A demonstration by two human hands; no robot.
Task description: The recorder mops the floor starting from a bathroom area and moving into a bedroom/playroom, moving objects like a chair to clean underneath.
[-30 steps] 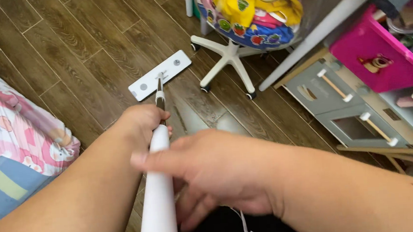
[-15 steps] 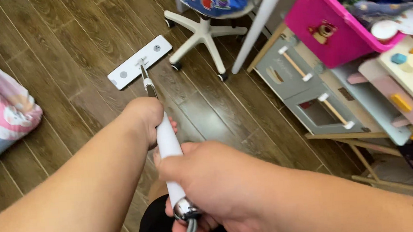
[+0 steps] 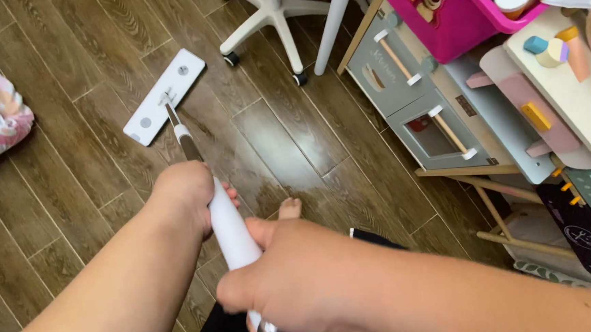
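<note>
Seen from above, both hands grip a white mop handle (image 3: 230, 231). The left hand (image 3: 186, 192) is wrapped around it higher up the shaft; the right hand (image 3: 290, 277) is clenched near its top end, fingers mostly hidden. The flat white mop head (image 3: 156, 96) rests on the wooden floor (image 3: 58, 78), near a white chair base (image 3: 266, 14) and a toy kitchen (image 3: 428, 103).

Wood plank floor (image 3: 64, 77), swivel chair base (image 3: 269, 14), toy kitchen (image 3: 429, 110)
</note>
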